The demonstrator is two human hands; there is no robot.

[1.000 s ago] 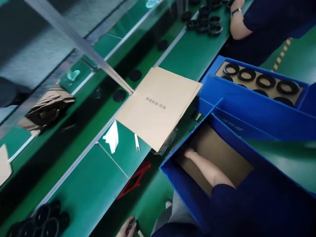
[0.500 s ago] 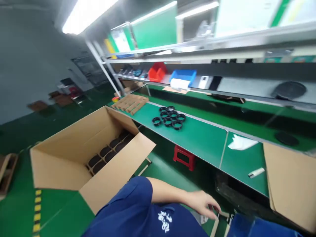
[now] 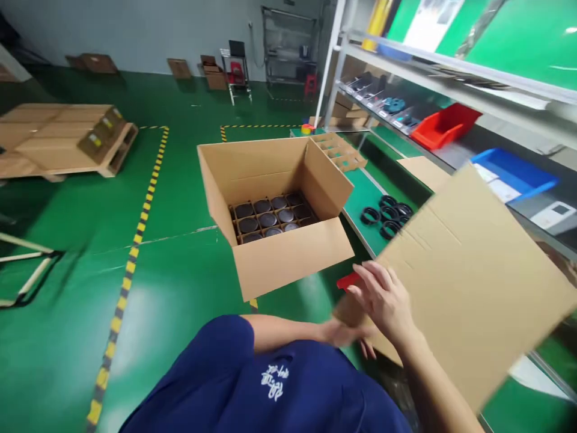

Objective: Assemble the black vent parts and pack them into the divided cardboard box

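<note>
My right hand (image 3: 383,300) grips the near edge of a flat cardboard sheet (image 3: 469,282), which is tilted across the lower right of the view. My left hand (image 3: 345,332) is blurred at the sheet's lower left edge, and its grip is hard to make out. Ahead stands an open cardboard carton (image 3: 274,258) with its flaps spread. Inside it, dark round parts (image 3: 268,219) sit in a cardboard divider grid. Black rubber rings (image 3: 390,215) lie in a group on the green workbench (image 3: 365,204) beyond the sheet.
A red stool (image 3: 348,281) shows behind my hands. Shelving along the right holds a red bin (image 3: 444,126) and a blue bin (image 3: 511,174). Cartons lie on a wooden pallet (image 3: 58,141) at left. Yellow-and-black tape (image 3: 126,270) marks the green floor.
The view has swung from the blue crates, past the bench, to the open carton. The cardboard sheet is now raised into the foreground, and both my hands are at its edge.
</note>
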